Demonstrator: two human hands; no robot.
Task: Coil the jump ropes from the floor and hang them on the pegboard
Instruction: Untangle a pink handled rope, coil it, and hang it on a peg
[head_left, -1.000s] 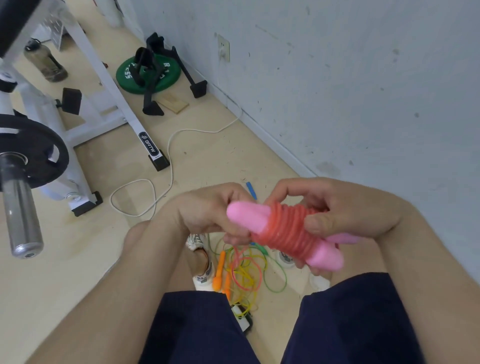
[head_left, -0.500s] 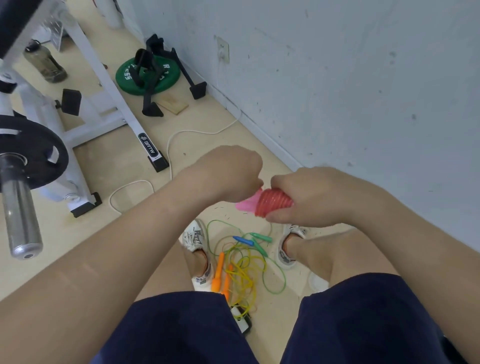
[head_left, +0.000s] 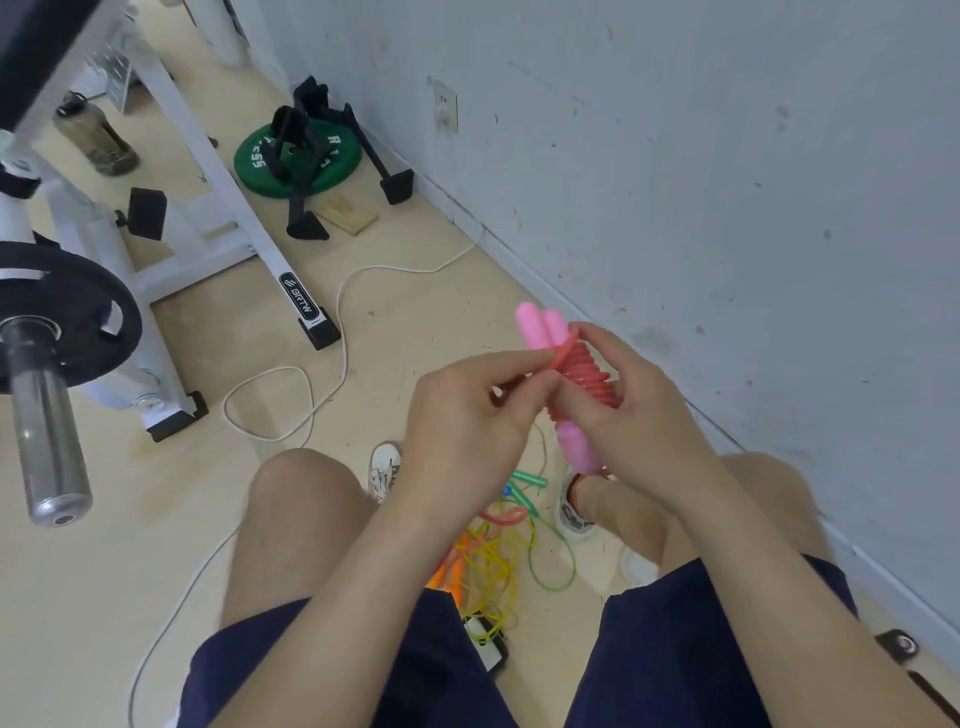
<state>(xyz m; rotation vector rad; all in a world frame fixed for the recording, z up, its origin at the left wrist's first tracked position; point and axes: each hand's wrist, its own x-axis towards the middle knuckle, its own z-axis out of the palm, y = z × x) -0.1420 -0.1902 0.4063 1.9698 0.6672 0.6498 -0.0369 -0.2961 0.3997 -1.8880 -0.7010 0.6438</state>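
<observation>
I hold a pink-handled jump rope in front of me, its red cord wound tightly round the two handles. My right hand grips the wound bundle from the right. My left hand pinches the loose end of the red cord at the bundle's upper end. On the floor between my feet lies a tangle of other ropes: a green one, a yellow one, orange handles and a blue handle tip. No pegboard is in view.
A grey wall runs along the right. A white weight bench frame and a loaded barbell end stand at left. A green weight plate with black stands lies further back. A white cable snakes across the floor.
The bundle has turned from lying across to standing more upright, pink handle tips now pointing up. My left hand went from covering the handle end to pinching the cord's end.
</observation>
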